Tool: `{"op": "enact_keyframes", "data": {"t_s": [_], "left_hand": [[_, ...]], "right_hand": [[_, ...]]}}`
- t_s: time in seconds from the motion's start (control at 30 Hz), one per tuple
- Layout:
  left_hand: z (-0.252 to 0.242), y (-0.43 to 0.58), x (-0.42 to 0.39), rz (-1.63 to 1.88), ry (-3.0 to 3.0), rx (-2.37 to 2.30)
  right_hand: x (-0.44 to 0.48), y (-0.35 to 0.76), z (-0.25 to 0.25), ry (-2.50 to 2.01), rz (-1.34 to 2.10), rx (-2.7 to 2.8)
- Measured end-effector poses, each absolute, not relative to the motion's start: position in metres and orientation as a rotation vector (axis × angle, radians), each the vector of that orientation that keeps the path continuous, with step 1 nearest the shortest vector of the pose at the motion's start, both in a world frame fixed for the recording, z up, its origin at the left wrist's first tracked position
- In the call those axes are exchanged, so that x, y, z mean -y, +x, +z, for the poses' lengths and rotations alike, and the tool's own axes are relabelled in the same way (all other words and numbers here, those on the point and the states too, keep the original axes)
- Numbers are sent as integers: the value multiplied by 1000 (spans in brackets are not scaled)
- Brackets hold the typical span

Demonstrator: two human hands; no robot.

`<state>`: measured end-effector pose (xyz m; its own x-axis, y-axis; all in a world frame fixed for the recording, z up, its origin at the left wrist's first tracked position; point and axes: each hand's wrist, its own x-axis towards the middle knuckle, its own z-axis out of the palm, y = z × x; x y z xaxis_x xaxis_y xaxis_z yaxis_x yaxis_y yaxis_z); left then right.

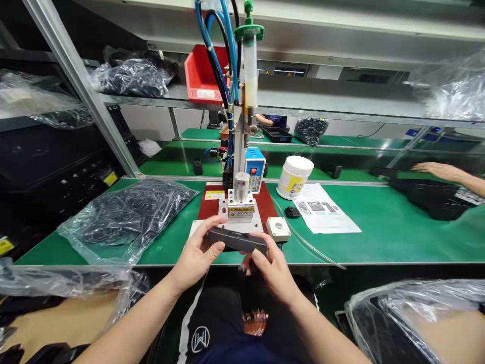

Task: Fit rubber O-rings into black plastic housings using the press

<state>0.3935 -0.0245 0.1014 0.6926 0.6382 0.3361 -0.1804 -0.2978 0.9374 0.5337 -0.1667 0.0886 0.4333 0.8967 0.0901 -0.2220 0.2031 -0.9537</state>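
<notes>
Both of my hands hold a flat black plastic casing (237, 240) just above the front edge of the green workbench (379, 242). My left hand (197, 254) grips its left end, and my right hand (273, 269) grips its right end, with fingers over the top. Directly behind the casing stands a dispensing press with a metal cylinder (241, 187) on a white base plate (242, 220). That base sits on a dark red mat (265, 202). A small white box (278, 228) lies to the right of my right hand, not touching it.
A syringe barrel (250, 65) with blue and black hoses rises above the press. A clear plastic bag of black parts (129, 217) lies at left. A white tub (294, 177) and printed sheet (322, 207) stand right. A co-worker's hand (435, 171) rests on a black tray (424, 197).
</notes>
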Motion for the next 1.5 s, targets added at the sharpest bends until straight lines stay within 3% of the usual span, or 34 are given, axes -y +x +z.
{"op": "enact_keyframes", "data": {"t_s": [0.17,0.37,0.5,0.7,1.1,1.5], "left_hand": [[109,386,38,656,2002,-533],[117,377,68,725,2328,-144],[114,385,76,768,2325,15],[111,392,80,770,2305,-198],[111,393,96,818,2486,-634],[91,380,104,920,2379,-405]], "right_hand": [[171,536,77,-891,1537,291],[178,534,18,-602,2070,215],[177,523,-2,-428,2083,141],[175,507,-7,-328,2157,117],[178,500,-2,-513,1934,99],[184,513,1,-743,1716,247]]}}
